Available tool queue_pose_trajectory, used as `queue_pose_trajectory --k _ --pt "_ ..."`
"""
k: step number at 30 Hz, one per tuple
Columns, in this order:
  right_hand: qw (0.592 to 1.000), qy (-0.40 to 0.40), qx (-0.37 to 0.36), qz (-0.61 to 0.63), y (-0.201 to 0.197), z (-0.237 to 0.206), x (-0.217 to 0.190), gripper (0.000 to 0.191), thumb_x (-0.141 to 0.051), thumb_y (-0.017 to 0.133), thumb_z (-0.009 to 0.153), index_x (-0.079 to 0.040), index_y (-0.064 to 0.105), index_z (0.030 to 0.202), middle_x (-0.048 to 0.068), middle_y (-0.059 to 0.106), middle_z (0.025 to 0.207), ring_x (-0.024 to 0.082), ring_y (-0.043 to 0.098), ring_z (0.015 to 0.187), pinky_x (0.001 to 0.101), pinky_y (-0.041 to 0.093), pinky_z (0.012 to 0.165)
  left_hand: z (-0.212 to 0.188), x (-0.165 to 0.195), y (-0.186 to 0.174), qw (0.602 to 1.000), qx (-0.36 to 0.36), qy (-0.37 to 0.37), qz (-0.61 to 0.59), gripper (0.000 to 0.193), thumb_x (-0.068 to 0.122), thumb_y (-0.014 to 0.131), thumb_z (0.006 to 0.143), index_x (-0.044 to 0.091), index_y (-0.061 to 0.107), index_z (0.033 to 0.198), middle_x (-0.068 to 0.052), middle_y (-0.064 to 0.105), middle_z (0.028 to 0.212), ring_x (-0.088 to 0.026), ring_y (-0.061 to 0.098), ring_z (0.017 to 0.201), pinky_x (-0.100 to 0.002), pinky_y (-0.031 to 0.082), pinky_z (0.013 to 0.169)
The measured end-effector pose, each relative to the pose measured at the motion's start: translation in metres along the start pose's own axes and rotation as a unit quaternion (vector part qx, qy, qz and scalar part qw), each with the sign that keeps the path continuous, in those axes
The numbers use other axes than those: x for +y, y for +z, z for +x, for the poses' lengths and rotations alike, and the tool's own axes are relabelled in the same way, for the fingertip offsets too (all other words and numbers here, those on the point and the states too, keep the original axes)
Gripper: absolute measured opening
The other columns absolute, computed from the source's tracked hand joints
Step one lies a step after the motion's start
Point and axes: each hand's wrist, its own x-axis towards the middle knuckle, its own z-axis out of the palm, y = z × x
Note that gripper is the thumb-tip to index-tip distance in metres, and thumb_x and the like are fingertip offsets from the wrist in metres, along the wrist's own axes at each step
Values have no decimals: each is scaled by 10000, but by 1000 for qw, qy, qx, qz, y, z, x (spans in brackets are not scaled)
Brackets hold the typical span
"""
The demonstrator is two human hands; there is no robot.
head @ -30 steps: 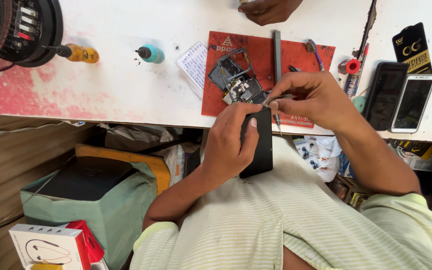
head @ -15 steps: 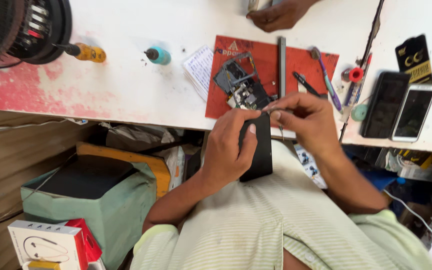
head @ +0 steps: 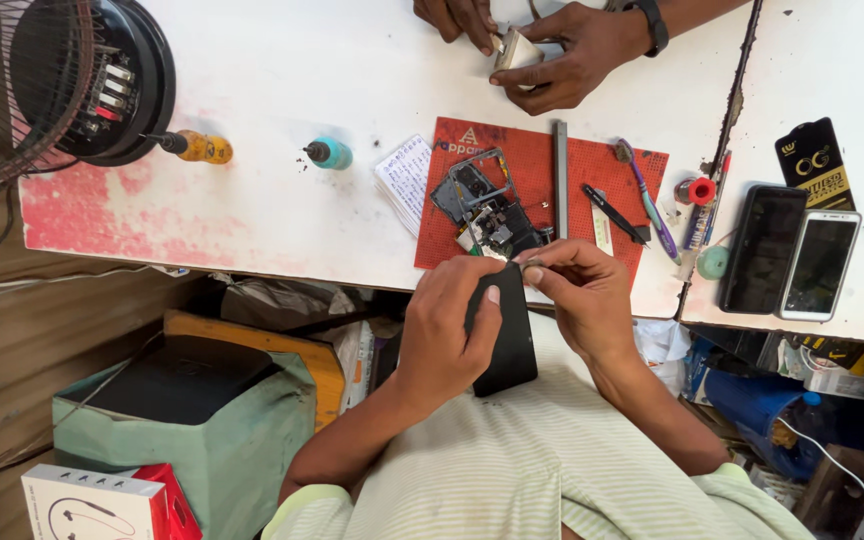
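At the far left a wire-guarded fan (head: 12,100) overhangs the white surface (head: 282,220), with a round black device (head: 117,85) beside it. A yellow-handled screwdriver (head: 197,148) lies next to that, then a small teal-capped bottle (head: 329,154) and a slip of printed paper (head: 405,180). Below the surface's edge sit a green box with a black top (head: 172,410) and a white carton (head: 87,505) showing a neckband earphone drawing.

The left hand (head: 442,335) has its grip closed around a black phone (head: 507,335), thumb laid along its face, holding it upright against the person's striped shirt just below the surface's near edge. The right hand (head: 577,295) meets the phone's top edge, thumb and forefinger pinched narrow on something small there; what it is cannot be made out.

Just above both hands a red work mat (head: 592,170) carries a stripped phone frame (head: 487,205) with exposed boards, a grey metal bar (head: 560,165), black tweezers (head: 612,212) and a purple toothbrush (head: 647,195). At the top, another person's two hands (head: 542,45) hold a small pale object. Farther right lie a red-capped item (head: 700,190), a dark phone (head: 764,248), a white phone (head: 820,264) and a black packet (head: 814,162).
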Motion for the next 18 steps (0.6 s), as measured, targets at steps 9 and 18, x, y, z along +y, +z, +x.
queue_pose_trajectory --k 9,18 --pt "999 44 -31 -1 -4 0 3 156 151 699 883 59 709 1008 169 731 1052 203 713 988 332 578 924 10 7 -11 998 -17 45 51 224 73 624 945 25 650 1162 -114 699 1113 -306 664 1037 -422 457 916" --pt "998 55 -19 -20 0 3 -5 137 128 690 890 51 712 1001 172 744 1053 198 723 967 329 592 905 16 2 -12 1000 -19 -7 -9 167 81 596 985 19 641 1134 -120 706 1040 -314 675 954 -411 472 888"
